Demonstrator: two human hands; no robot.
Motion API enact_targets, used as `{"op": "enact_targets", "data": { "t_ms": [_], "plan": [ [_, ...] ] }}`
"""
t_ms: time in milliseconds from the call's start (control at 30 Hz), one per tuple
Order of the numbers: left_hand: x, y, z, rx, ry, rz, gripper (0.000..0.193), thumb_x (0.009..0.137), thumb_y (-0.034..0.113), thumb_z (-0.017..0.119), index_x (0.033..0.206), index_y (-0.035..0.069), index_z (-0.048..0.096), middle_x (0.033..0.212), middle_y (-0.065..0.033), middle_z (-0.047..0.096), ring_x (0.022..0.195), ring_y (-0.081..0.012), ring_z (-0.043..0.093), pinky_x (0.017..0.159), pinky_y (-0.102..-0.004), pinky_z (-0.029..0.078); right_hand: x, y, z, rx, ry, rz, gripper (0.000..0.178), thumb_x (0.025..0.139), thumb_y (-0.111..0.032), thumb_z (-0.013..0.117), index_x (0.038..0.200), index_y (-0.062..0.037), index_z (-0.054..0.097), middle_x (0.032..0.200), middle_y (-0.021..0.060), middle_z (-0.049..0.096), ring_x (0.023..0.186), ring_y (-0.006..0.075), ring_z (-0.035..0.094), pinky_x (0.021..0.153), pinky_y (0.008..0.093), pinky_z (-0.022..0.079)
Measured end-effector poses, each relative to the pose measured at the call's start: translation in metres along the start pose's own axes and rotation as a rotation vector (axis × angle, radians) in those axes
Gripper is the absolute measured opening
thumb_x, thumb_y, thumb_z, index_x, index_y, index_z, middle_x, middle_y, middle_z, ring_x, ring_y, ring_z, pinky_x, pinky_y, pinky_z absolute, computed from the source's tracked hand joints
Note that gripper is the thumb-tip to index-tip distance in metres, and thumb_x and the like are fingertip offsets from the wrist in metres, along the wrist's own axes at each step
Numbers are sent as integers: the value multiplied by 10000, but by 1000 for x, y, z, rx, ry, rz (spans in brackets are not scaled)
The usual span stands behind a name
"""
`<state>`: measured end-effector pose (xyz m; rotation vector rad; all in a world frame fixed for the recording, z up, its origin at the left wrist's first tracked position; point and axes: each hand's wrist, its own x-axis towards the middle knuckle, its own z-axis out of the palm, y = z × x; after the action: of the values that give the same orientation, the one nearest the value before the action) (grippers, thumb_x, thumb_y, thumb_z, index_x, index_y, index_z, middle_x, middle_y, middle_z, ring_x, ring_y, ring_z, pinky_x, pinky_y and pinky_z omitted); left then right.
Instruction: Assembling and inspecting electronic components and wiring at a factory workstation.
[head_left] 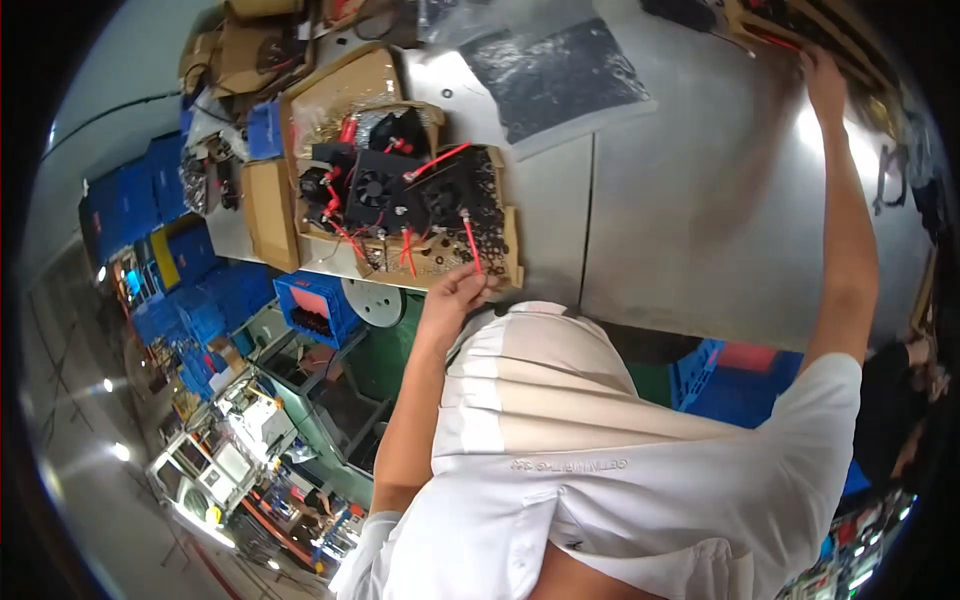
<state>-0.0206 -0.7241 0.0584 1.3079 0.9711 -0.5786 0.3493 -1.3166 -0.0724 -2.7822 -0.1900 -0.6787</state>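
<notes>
My left hand (458, 294) is at the near edge of an open cardboard box, fingers pinched on the lower end of a red strip (473, 246) with a metal tip. The box (511, 230) holds black units with fans (373, 190), several other red strips, and many small black rings (488, 208). My right arm stretches far to the right. The right hand (824, 84) has its fingers drawn together at a cardboard tray (848, 45), beside a thin red piece (778, 42). What those fingers hold, if anything, is too small to make out.
A metal table (690, 200) spans the front, with a seam down its middle. A clear bag of dark parts (560, 85) lies at the back. More cardboard boxes (245, 50) stand far left. Blue crates (318, 308) sit below the table edge. Another person's arm (920, 352) shows at right.
</notes>
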Motion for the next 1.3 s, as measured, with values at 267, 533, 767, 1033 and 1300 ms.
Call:
{"op": "enact_targets", "data": {
  "t_ms": [267, 533, 767, 1033, 1300],
  "plan": [
    [9, -17, -8, -70, 26, 10, 278, 925, 114, 567, 1172, -12, 572, 1024, -91, 650, 930, -165, 627, 834, -260, 495, -24, 5, 32, -189, 36, -164, 213, 862, -245, 586, 942, -57, 646, 981, 143, 635, 971, 325, 584, 814, 425, 475],
    [7, -17, -11, 47, 50, -3, 199, 922, 127, 582, 1109, 60, 602, 890, -23, 646, 770, -96, 579, 672, -214, 448, 3, -115, -16, -116, 183, 361, 157, 846, -188, 577, 919, -71, 652, 893, 147, 597, 817, 359, 584, 708, 456, 467],
    [9, -12, -9, 112, 45, -29, 225, 915, 145, 593, 1128, 73, 598, 920, -9, 647, 799, -103, 587, 699, -231, 442, 45, -147, 0, -12, 94, 240, 166, 808, -210, 630, 904, -85, 680, 902, 129, 604, 875, 316, 585, 753, 433, 471],
    [7, -11, -7, 109, 37, -9, 239, 910, 160, 605, 1134, 77, 596, 934, -11, 651, 800, -108, 593, 715, -232, 448, 53, -158, 7, 3, 72, 355, 202, 808, -218, 642, 916, -50, 668, 881, 139, 616, 829, 313, 614, 731, 439, 490],
    [8, -11, -10, 119, 9, 40, 239, 912, 164, 606, 1123, 51, 598, 927, -24, 670, 781, -94, 593, 675, -216, 436, 43, -162, -1, 1039, 261, 499, 233, 865, -112, 640, 1050, 26, 601, 916, 91, 668, 780, 132, 620, 689, 240, 487]
  ]
}}
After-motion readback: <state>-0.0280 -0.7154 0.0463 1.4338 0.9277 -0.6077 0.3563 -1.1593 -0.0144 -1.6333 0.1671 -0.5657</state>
